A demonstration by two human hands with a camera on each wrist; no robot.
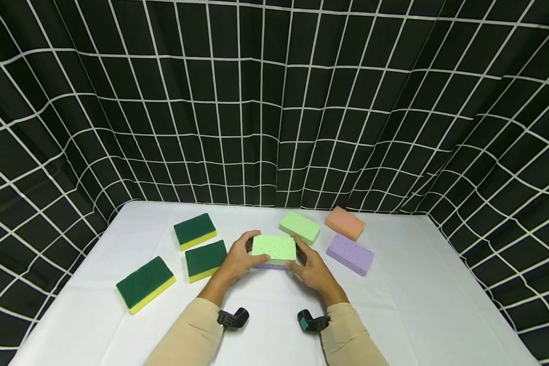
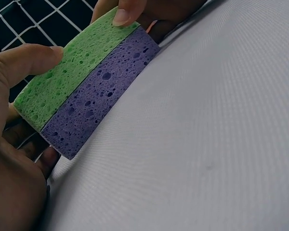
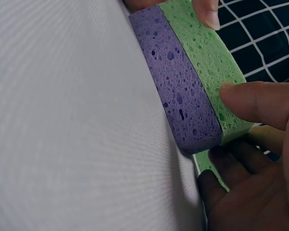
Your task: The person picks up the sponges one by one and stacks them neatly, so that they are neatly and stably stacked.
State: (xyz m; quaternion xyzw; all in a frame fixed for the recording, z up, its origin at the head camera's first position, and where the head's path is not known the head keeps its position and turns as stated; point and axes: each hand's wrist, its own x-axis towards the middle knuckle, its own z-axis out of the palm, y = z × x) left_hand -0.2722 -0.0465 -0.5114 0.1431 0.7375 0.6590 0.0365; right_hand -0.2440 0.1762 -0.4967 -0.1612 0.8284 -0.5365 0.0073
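In the middle of the white table a light green sponge lies flat on top of a purple sponge, their long edges nearly lined up. My left hand grips the green sponge's left end, thumb on its near side. At the right end my right hand holds it the same way. Both wrist views show the green sponge touching the purple sponge without a gap, and the purple one sits at the cloth. The fingers behind the stack are partly hidden.
Three green-and-yellow scrub sponges lie at the left: a back one, a middle one and a front one. Right of the stack are another light green sponge, an orange sponge and a purple sponge. A black gridded curtain surrounds the table.
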